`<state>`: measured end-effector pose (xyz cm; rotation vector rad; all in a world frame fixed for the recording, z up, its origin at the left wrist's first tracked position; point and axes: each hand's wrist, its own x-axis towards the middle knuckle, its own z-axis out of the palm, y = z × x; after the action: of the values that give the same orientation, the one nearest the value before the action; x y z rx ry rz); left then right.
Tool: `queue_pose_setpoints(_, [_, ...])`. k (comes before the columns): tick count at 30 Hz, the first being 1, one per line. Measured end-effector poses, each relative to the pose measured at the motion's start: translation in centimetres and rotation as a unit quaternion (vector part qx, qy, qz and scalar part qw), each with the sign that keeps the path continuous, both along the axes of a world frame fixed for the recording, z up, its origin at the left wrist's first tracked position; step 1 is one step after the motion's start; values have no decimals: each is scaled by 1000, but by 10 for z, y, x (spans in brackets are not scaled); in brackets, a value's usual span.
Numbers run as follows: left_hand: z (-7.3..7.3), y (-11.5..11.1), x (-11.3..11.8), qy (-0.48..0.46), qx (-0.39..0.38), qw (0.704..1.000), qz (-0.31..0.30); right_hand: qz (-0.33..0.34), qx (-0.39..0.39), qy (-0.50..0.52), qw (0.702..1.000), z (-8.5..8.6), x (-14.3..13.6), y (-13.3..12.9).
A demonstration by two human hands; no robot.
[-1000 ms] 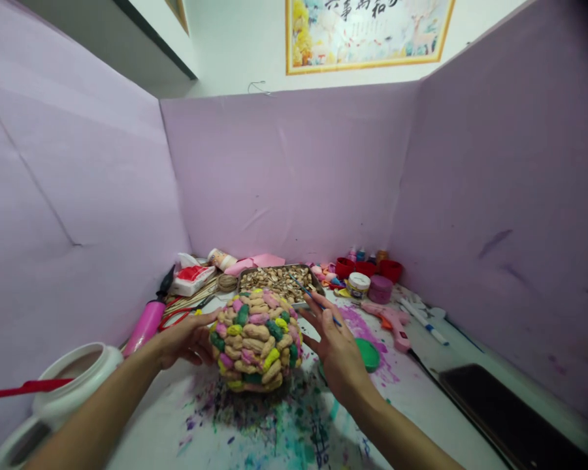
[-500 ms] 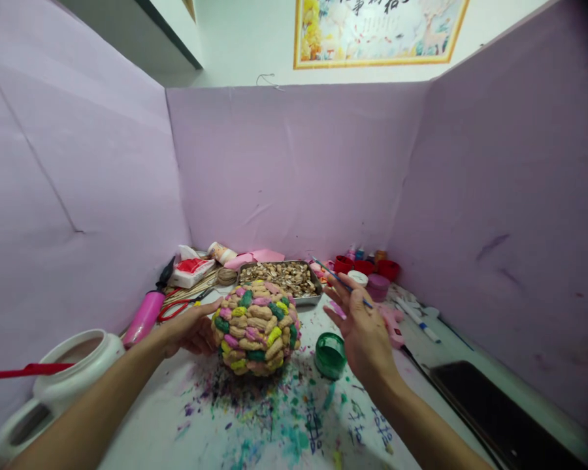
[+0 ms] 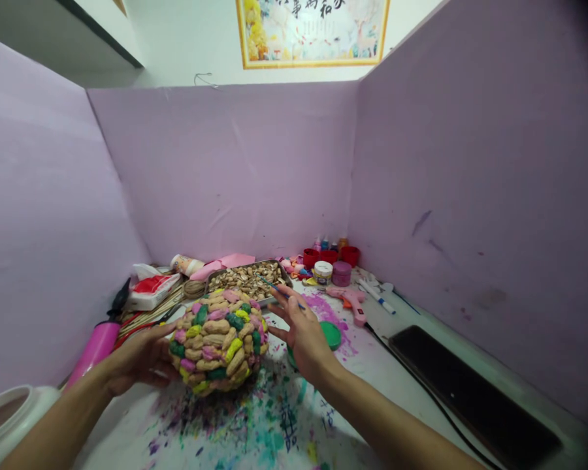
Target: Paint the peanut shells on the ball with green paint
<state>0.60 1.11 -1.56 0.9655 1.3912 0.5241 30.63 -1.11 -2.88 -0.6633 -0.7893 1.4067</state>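
Between lilac panels, paint-splattered tabletop | left hand loosely spread against peanut ball | right hand gripping paintbrush

There are two hands, one peanut ball, one brush, three red cups, one purple jar, one glue gun, one tray, one pump.

At eight o'clock we have a bare left forearm and left hand; at five, a bare right forearm, right hand likewise.
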Motion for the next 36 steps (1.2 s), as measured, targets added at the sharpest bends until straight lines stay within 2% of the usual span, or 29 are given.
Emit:
queue_pose_setpoints(5, [5,-5,-7,-33,24,999,-22,0,3,13,1000,5,2,0])
queue_pose_setpoints(8, [8,-10,-3,-55,84,993,-60,-12,15,24,1000,8,4,0])
queue_pose_setpoints(12, [9,-12,9,-34,181,974,-133,-22,34,37,998,9,5,-1])
queue_pose_setpoints(16, [9,-9,12,-9,278,952,-123,-19,68,35,997,5,3,-3])
queue_pose_setpoints(19, [8,-10,13,-5,321,941,-109,-17,85,32,996,1,1,-4])
queue_pose_setpoints(23, [2,-10,13,7,321,940,-120,-15,89,6,996,-4,0,-5])
queue_pose_setpoints(28, [-8,-6,9,39,330,927,-175,-24,72,-5,997,-8,0,-3])
queue_pose_setpoints(32, [-8,-6,7,60,336,916,-210,-29,63,-9,998,-11,1,-2])
queue_pose_setpoints(36, [-5,-7,8,52,316,923,-212,-29,70,-26,997,-13,2,-4])
